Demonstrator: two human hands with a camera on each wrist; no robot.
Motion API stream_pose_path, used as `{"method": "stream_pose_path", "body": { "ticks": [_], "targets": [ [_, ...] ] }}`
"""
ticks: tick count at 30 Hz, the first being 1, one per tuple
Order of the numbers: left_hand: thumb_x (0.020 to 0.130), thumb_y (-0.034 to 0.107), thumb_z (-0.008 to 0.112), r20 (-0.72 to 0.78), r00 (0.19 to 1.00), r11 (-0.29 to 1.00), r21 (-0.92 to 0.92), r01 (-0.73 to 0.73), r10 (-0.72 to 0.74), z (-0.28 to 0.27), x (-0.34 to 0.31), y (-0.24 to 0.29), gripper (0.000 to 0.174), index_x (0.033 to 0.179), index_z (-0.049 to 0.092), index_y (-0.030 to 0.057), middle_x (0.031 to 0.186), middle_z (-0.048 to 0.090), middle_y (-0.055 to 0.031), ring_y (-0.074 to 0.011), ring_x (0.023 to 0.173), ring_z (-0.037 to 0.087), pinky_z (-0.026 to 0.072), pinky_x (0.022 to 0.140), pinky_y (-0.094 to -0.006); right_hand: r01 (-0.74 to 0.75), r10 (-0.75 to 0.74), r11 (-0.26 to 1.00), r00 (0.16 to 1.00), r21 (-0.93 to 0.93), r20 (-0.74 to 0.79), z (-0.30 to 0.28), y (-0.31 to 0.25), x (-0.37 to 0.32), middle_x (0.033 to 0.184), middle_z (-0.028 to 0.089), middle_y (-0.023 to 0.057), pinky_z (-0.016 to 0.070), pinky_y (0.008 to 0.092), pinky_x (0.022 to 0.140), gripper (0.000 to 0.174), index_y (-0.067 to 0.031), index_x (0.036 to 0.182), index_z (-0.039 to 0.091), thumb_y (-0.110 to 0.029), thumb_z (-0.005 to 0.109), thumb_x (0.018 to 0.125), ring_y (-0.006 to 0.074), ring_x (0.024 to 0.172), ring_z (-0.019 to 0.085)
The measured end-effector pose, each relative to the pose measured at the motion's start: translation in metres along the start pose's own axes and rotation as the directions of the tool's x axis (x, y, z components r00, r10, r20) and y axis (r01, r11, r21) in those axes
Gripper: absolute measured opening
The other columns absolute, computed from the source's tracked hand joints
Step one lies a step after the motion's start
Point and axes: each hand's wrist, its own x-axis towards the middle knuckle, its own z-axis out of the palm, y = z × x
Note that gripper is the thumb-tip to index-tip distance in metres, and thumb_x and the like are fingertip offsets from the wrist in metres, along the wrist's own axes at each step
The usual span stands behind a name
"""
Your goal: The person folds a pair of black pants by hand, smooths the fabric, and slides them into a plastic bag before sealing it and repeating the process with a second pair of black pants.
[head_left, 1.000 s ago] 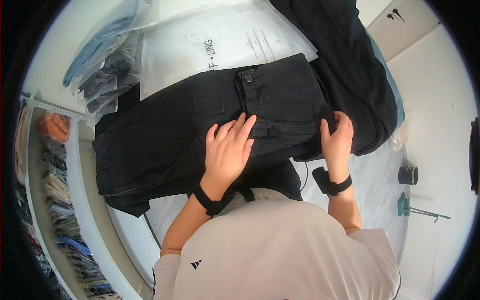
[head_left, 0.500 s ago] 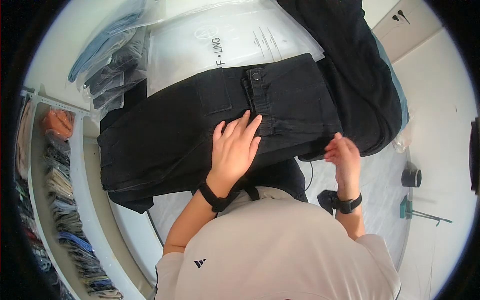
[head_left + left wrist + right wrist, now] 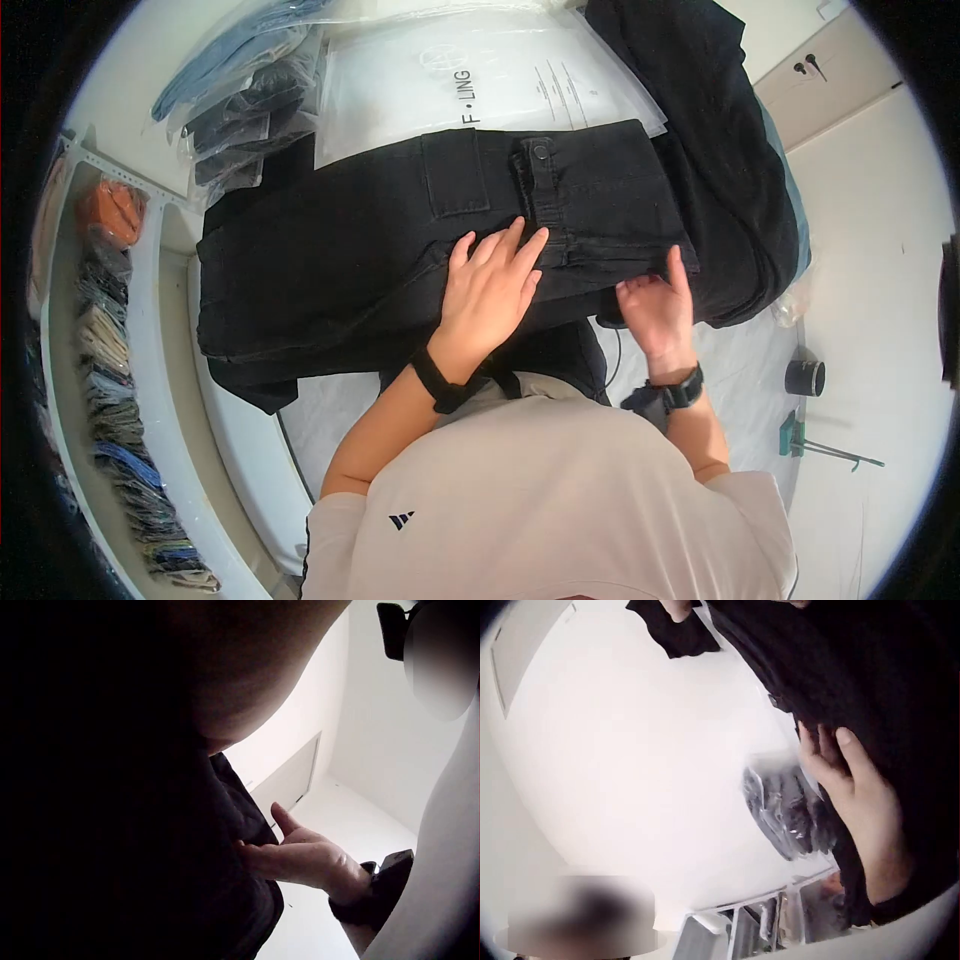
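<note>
Black trousers (image 3: 330,250) lie folded across the surface, with a patch pocket and a buttoned, gathered strap near their right part. The left hand (image 3: 490,285) rests flat on them below the strap, fingers spread. At their lower right edge is the right hand (image 3: 660,310), palm up and thumb raised, fingertips at the fabric's edge. In the left wrist view the right hand (image 3: 300,859) has its fingers against the dark cloth, partly hidden. The right wrist view shows the left hand (image 3: 866,814) lying on the black cloth.
A clear printed plastic bag (image 3: 400,90) lies behind the trousers. Bagged folded garments (image 3: 250,120) are stacked at the back left. More black cloth (image 3: 720,190) is heaped at the right. A shelf (image 3: 170,380) of packed clothes stands at the left, and a black cup-like object (image 3: 805,378) at the right.
The right hand lifted from the trousers' right edge, then moved lower and turned palm up at that edge. The left hand stays on the cloth. The head view has shifted slightly.
</note>
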Motion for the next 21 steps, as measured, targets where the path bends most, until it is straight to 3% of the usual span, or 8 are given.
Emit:
{"method": "stream_pose_path", "body": {
  "ticks": [3,8,11,12,14,17,20,21],
  "targets": [
    [0.088,0.020,0.057,-0.010,1.000,1.000,-0.016,-0.010,0.009,0.001,-0.001,-0.002,0.045,0.132,0.049,0.0112,0.131,0.053,-0.0134,-0.0269,0.117,0.051,0.0304,0.104,-0.0481,0.073,-0.071,0.991,0.997,-0.110,0.022,0.017,0.012,0.009,0.124,0.057,0.0118,0.0336,0.0380,0.107,0.037,0.0026,0.119,0.053,-0.021,0.059,0.091,0.0280,0.118,0.050],
    [0.088,0.020,0.058,0.032,0.999,1.000,-0.019,0.014,-0.014,0.000,-0.001,-0.004,0.049,0.134,0.046,0.0089,0.134,0.049,-0.0174,-0.0303,0.121,0.048,0.0304,0.106,-0.0481,0.168,-0.231,0.881,0.968,-0.442,-0.092,0.015,0.009,0.021,0.115,0.061,0.0121,0.0426,0.0346,0.095,0.032,0.0026,0.114,0.056,-0.003,0.058,0.082,0.0256,0.104,0.058],
    [0.087,0.020,0.059,-0.007,0.999,0.998,-0.047,0.034,-0.035,0.002,-0.004,-0.006,0.052,0.134,0.044,0.0038,0.138,0.043,-0.0216,-0.0345,0.125,0.045,0.0291,0.108,-0.0483,0.586,-0.626,0.427,0.741,-0.689,0.242,0.046,0.038,0.003,0.109,0.063,0.0094,0.0446,0.0324,0.089,0.032,0.0051,0.110,0.058,0.002,0.062,0.078,0.0213,0.097,0.059],
    [0.086,0.020,0.059,-0.032,0.999,0.997,-0.062,0.034,-0.036,0.006,-0.005,-0.007,0.054,0.134,0.043,0.0016,0.139,0.041,-0.0229,-0.0360,0.125,0.043,0.0288,0.109,-0.0479,0.583,-0.618,0.429,0.747,-0.690,0.246,0.056,0.046,-0.004,0.109,0.063,0.0094,0.0446,0.0324,0.089,0.032,0.0051,0.110,0.058,0.002,0.062,0.078,0.0213,0.097,0.059],
    [0.086,0.020,0.060,-0.061,0.997,0.997,-0.070,0.038,-0.042,0.008,-0.006,-0.007,0.056,0.134,0.042,-0.0007,0.140,0.039,-0.0242,-0.0375,0.126,0.042,0.0285,0.109,-0.0475,0.640,-0.538,0.086,0.675,-0.763,0.505,0.069,0.058,-0.012,0.109,0.063,0.0096,0.0443,0.0324,0.090,0.033,0.0062,0.112,0.057,0.003,0.060,0.080,0.0214,0.098,0.059],
    [0.083,0.020,0.061,-0.081,0.993,0.995,-0.057,0.080,-0.084,0.005,-0.010,-0.008,0.059,0.134,0.041,-0.0033,0.140,0.039,-0.0228,-0.0383,0.128,0.040,0.0286,0.110,-0.0460,0.706,-0.283,-0.018,0.676,-0.708,0.681,0.085,0.077,-0.006,0.116,0.060,0.0193,0.0420,0.0331,0.096,0.050,0.0031,0.125,0.050,0.002,0.061,0.077,0.0254,0.109,0.058],
    [0.079,0.018,0.063,-0.096,0.995,0.990,0.138,0.028,-0.014,-0.019,-0.018,-0.008,0.050,0.120,0.051,-0.0091,0.127,0.050,-0.0284,-0.0352,0.121,0.049,0.0366,0.104,-0.0442,0.812,0.007,-0.403,0.464,-0.422,0.886,0.116,0.094,-0.009,0.131,0.049,0.0260,0.0386,0.0420,0.102,0.078,-0.0015,0.136,0.043,-0.005,0.069,0.063,0.0358,0.123,0.049],
    [0.079,0.016,0.062,0.238,0.967,0.996,0.005,0.094,-0.092,-0.043,-0.022,-0.007,0.040,0.111,0.057,-0.0072,0.113,0.056,-0.0276,-0.0341,0.111,0.055,0.0420,0.096,-0.0442,0.822,0.115,-0.474,0.412,-0.315,0.904,0.118,0.106,-0.003,0.135,0.044,0.0267,0.0363,0.0451,0.104,0.085,-0.0044,0.136,0.044,-0.013,0.073,0.057,0.0406,0.124,0.044]
  ]
}}
